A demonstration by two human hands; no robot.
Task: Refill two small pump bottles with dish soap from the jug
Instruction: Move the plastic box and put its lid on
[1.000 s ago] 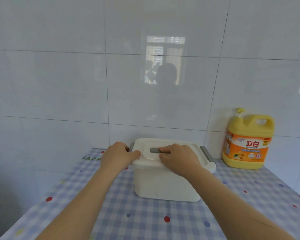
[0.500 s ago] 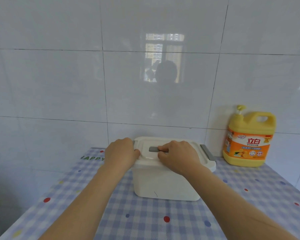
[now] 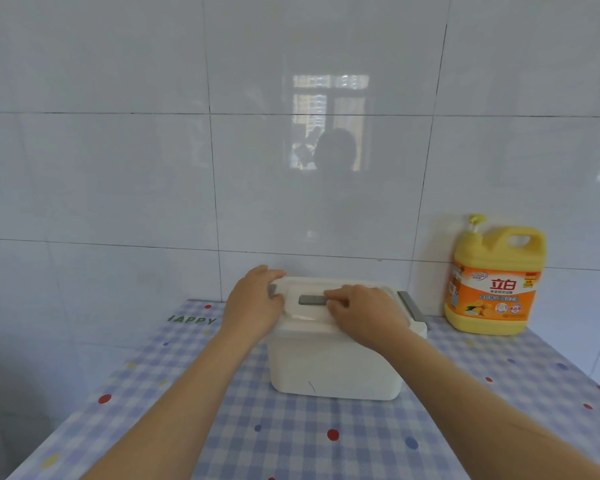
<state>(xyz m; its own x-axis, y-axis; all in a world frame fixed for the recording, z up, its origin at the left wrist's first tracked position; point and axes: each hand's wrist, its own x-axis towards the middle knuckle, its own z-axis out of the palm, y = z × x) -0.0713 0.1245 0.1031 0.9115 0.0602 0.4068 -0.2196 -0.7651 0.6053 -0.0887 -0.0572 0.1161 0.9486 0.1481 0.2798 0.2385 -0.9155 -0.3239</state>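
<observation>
Jug [image 3: 492, 282] upright (pump [image 3: 475, 221] leftward); left hand [image 3: 253, 303], right hand [image 3: 364, 310] grip lid [image 3: 312, 287].

Yellow jug [image 3: 496, 282], back right.
Orange label, pump top, moulded handle; it stands upright on the checked cloth [image 3: 326, 445], near the wall [image 3: 499, 150].

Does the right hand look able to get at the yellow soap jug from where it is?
Probably yes. The right hand grips the lid of the white box; the jug stands upright just to its right, with only bare tablecloth between them.
</observation>
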